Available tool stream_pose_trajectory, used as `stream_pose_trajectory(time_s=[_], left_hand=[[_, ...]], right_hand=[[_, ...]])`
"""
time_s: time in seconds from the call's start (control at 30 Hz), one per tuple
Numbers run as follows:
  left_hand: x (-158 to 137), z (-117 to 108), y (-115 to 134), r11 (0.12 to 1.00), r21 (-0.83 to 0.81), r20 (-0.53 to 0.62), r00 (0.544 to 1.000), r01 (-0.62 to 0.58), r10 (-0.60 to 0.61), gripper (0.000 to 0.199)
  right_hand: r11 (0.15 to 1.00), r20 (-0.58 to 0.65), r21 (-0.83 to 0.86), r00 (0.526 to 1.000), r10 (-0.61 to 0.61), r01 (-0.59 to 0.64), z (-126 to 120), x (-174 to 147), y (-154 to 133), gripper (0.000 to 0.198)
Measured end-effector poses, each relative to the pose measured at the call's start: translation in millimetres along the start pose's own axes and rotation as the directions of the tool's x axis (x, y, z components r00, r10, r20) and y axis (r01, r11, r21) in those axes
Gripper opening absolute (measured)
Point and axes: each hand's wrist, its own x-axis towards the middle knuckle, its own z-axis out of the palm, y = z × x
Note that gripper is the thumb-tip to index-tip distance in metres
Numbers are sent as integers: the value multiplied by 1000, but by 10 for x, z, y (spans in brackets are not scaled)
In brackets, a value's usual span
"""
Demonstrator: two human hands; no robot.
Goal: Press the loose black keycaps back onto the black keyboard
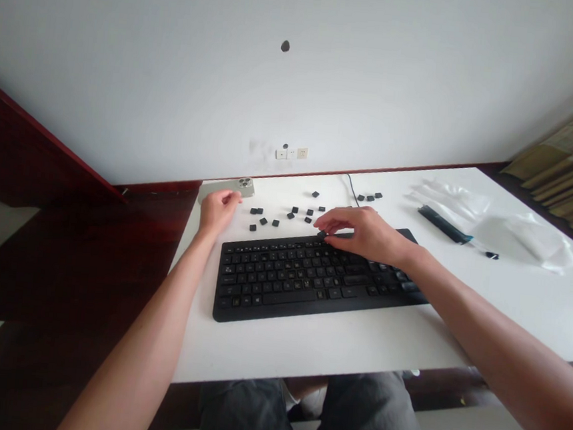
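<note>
A black keyboard (281, 278) lies on the white table, several of its key positions showing bare without caps. My right hand (365, 235) is over its upper edge, thumb and fingers pinched on a small black keycap (321, 235). Loose black keycaps (291, 216) are scattered on the table behind the keyboard. My left hand (218, 210) rests at the table's left side, its fingers loosely curled and no object visible in them. Just behind it lies a phone (245, 187) with its camera side up, partly covered by the hand.
Crumpled clear plastic (525, 239) lies on the right of the table, beside a dark, long narrow packet (443, 225) and a small black piece (492, 256). The keyboard's cable (353, 189) runs towards the wall. Wall sockets (292, 154) sit behind the table (254, 356).
</note>
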Motion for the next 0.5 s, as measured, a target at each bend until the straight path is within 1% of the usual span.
stream_pose_trajectory(time_s=[0.07, 0.17, 0.3, 0.5], left_hand=[[2, 2, -3, 1000, -3, 1, 1000, 6, -6, 32], [4, 1, -4, 1000, -1, 0, 1000, 7, -7, 32], [-3, -4, 7, 1000, 10, -4, 1000, -2, 2, 33], [-6, -3, 6, 1000, 16, 3, 1000, -7, 7, 33]], right_hand=[[1000, 32, 12, 999, -7, 7, 0, -5, -44, 24], [999, 107, -12, 994, -38, 40, 6, -7, -93, 17], [999, 176, -28, 984, -17, 22, 22, -1, -89, 17], [998, 201, -49, 979, -28, 39, 38, 4, -27, 17]])
